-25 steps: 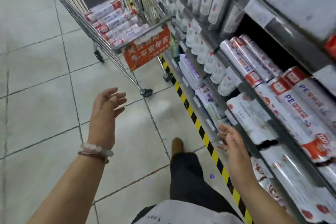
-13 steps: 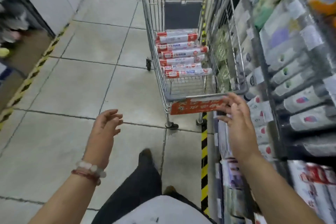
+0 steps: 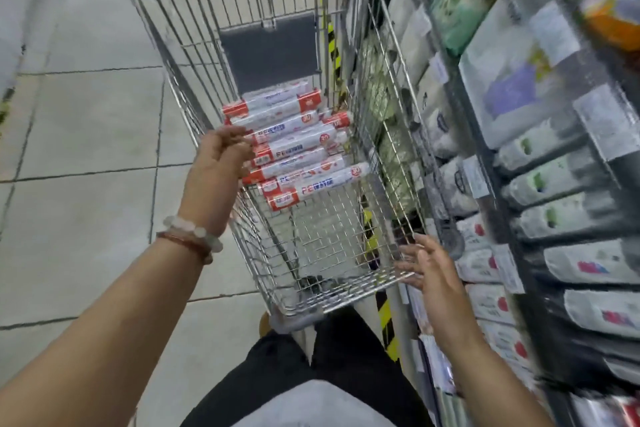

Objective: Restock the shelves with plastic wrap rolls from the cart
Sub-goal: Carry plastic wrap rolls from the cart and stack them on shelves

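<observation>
Several plastic wrap rolls (image 3: 294, 152), white with red ends, lie stacked crosswise in the wire shopping cart (image 3: 332, 298). My left hand (image 3: 218, 159), bracelets on the wrist, reaches over the cart's left side, its loosely bent fingers at the red ends of the rolls and holding nothing. My right hand (image 3: 429, 270) hovers at the cart's near right corner with fingers spread, empty. The shelves (image 3: 540, 184) run along the right side.
Blurred packaged goods and price tags fill the shelves on the right. A yellow-black stripe (image 3: 384, 319) marks the floor along the shelf base. Grey tiled floor (image 3: 86, 149) spreads to the left. My dark trouser legs stand just behind the cart.
I have stepped up to the cart, which now fills the middle of view. My left hand rose and reached into the cart toward the rolls. My right hand dropped lower beside the cart's corner.
</observation>
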